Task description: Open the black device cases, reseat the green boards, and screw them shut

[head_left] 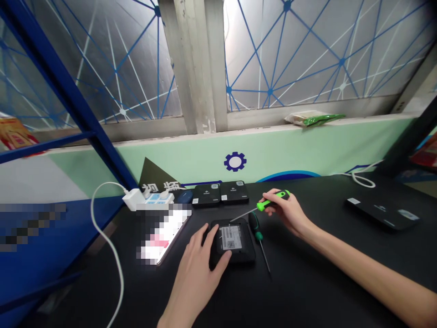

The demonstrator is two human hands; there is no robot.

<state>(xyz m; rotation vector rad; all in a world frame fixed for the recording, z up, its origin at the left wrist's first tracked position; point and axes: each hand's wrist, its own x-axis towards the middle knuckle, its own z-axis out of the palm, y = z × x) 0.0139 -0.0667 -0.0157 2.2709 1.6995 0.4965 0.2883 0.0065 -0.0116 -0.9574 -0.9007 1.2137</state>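
— Left grip (201, 262) is nearest on my feed: spread over the black box (248, 243) and resting on it, not clenched. Box lies flat on the worktop (300, 291), label (231, 238) up, about mid-view. Right grip (285, 212) is wrapped round a lime-green screwdriver (263, 205), shaft slanting down to the box's far edge.

— Tip seated in anything?

— Can't tell, too small from where I'm sitting. Bugs me tbh. Shaft comes in at a low slant, so I'd guess a hard push could make it skid, scratch the label or jab the left grip. And if that one lets up, the box could slide or spin.

— Anything in the way?

— Dark-handled screwdriver (260, 236) lying just beside the box's right side; I reckon a twist of the box would knock it. Phone (167, 237) with a lit screen sits off to the left, so not loads of slack there. Past those, a pair of black units (206, 196) side by side near the wall (191, 157), white power strip (159, 200) left of them. Similar black case (380, 212) well off right. Furthest back, a green-and-white packet (316, 119) on the window sill (256, 129).
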